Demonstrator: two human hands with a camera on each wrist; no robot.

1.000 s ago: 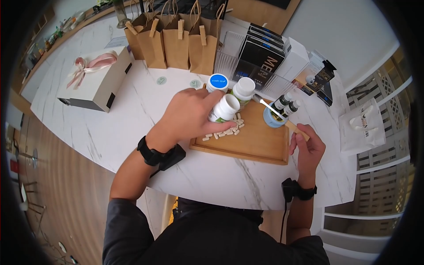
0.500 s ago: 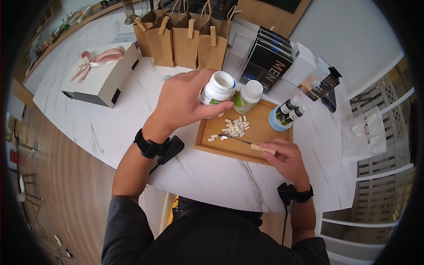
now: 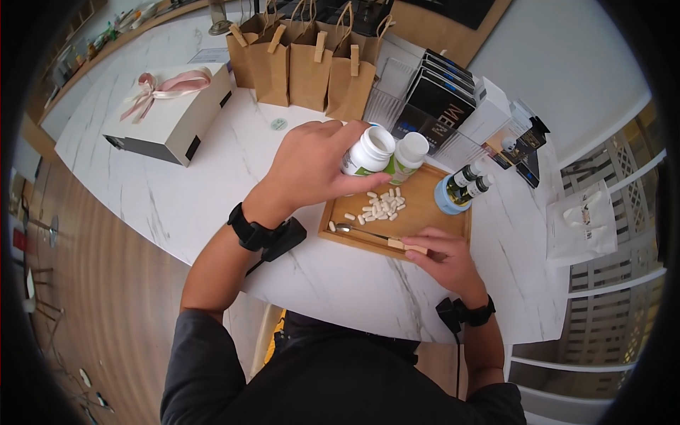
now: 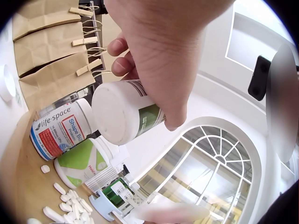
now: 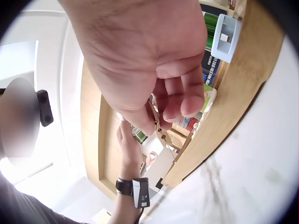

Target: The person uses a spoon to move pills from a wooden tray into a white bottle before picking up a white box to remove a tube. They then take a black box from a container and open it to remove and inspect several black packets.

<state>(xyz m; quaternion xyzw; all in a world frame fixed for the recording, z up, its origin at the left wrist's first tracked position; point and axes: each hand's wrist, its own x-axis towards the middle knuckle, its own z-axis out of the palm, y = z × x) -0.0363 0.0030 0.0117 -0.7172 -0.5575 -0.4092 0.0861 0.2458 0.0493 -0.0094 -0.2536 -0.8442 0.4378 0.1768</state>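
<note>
Holding left hand [image 3: 315, 161]: curled round the uncapped white bottle [image 3: 365, 156], thumb on the near side, just above the middle of the head view.
White bottle: raised over the upper left part of the wooden tray [image 3: 432, 219], slightly tilted, mouth toward upper right; contents not possible to tell.
Right hand [image 3: 448, 258]: pinching the wooden handle of the spoon [image 3: 396, 244], right of centre in the lower half of the frame; other fingers bent, as shown in the right wrist view.
Spoon: placed low along the near side of the tray, bowl pointing to the left of the frame.
Capsules [image 3: 384, 207]: heaped loosely on the tray, at the centre of the frame, with some strays toward the lower left.
Just changed: moved away from the heap during the last half second, spoon bowl now beside a stray capsule near the lower left corner of the tray.
White-capped bottle [image 3: 405, 159]: standing behind the raised bottle, partly hidden by it.
Meaning for the work: probably scooping only at its start, to judge by a bowl without any capsule clearly visible.
Blue holder [image 3: 446, 198]: standing at the right side of the tray, containing small dark bottles [image 3: 473, 191], untouched.
</note>
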